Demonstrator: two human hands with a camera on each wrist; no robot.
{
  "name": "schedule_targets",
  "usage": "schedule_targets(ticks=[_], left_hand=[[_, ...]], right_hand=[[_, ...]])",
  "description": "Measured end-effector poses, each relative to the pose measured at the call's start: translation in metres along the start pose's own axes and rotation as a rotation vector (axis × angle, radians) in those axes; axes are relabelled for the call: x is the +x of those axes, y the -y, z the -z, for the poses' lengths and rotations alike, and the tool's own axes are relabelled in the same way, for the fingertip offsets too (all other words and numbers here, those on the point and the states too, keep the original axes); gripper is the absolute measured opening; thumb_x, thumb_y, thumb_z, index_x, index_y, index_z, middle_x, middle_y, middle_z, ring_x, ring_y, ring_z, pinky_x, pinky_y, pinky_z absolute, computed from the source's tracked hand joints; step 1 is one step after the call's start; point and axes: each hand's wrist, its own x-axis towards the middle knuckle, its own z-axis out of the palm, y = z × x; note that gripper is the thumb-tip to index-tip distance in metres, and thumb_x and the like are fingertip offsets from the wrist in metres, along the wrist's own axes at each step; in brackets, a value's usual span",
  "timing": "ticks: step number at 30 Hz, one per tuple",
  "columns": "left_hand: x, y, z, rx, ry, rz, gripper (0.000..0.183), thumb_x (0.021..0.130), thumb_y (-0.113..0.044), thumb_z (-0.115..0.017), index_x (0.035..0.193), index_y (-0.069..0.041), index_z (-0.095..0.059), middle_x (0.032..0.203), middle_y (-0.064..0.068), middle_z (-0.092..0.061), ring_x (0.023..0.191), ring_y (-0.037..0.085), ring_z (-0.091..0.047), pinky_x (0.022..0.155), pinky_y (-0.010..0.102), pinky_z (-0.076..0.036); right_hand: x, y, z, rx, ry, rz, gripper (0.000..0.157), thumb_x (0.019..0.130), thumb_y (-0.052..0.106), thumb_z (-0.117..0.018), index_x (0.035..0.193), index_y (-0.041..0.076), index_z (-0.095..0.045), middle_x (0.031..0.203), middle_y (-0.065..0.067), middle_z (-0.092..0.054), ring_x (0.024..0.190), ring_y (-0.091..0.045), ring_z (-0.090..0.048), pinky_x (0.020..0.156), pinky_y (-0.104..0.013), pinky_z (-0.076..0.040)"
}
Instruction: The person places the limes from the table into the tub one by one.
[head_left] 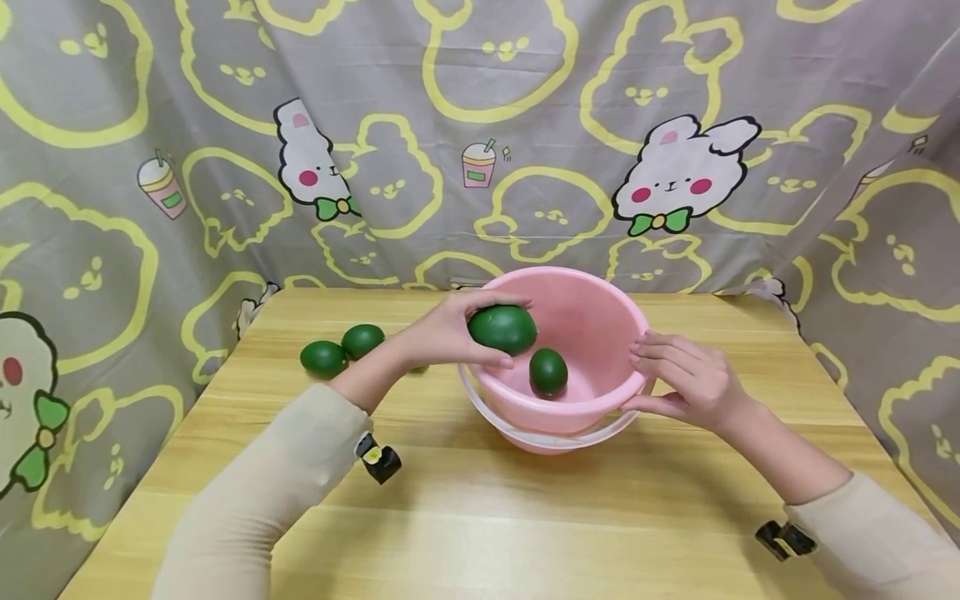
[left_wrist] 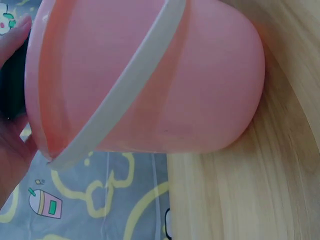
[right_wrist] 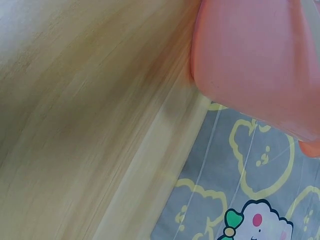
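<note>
A pink bucket [head_left: 577, 308] stands on the table, its white handle [left_wrist: 125, 85] lowered across the outside. Inside it lies one dark green oval fruit [head_left: 548, 372], smooth like an avocado. My left hand [head_left: 457, 329] holds another such fruit [head_left: 504, 329] at the left part of the bucket's opening, thumb below and fingers above it. The bucket's right rim is gripped by my right hand [head_left: 690, 379], fingers over the edge and thumb on the outer side. The right wrist view has the bucket's lower side but not the hand.
Two more green fruits, one [head_left: 324, 359] beside the other [head_left: 363, 341], lie left of the bucket. A sliver of green shows behind my left wrist. The wooden table [head_left: 480, 517] backs onto a patterned grey curtain [head_left: 540, 100], which also hangs on both sides.
</note>
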Motion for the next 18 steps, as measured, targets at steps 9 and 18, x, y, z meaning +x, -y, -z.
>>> schedule_targets(ticks=[9, 18], left_hand=[[-0.003, -0.004, 0.008, -0.018, -0.076, -0.016, 0.088, 0.072, -0.010, -0.083, 0.146, -0.016, -0.037, 0.145, -0.003, -0.046, 0.132, 0.007, -0.041, 0.111, 0.038, -0.031], [-0.009, 0.000, 0.014, -0.012, -0.095, 0.006, 0.094, 0.070, -0.013, -0.084, 0.148, -0.022, -0.033, 0.148, -0.004, -0.041, 0.133, 0.010, -0.041, 0.109, 0.042, -0.032]], right_hand=[[0.000, -0.001, 0.000, 0.004, 0.010, -0.003, 0.054, 0.081, 0.050, -0.068, 0.073, -0.003, -0.069, 0.073, -0.018, -0.069, 0.064, -0.031, -0.065, 0.066, -0.038, -0.055], [0.003, 0.001, -0.002, 0.001, -0.006, -0.001, 0.053, 0.081, 0.050, -0.068, 0.072, -0.003, -0.069, 0.072, -0.018, -0.069, 0.063, -0.031, -0.065, 0.064, -0.038, -0.055]])
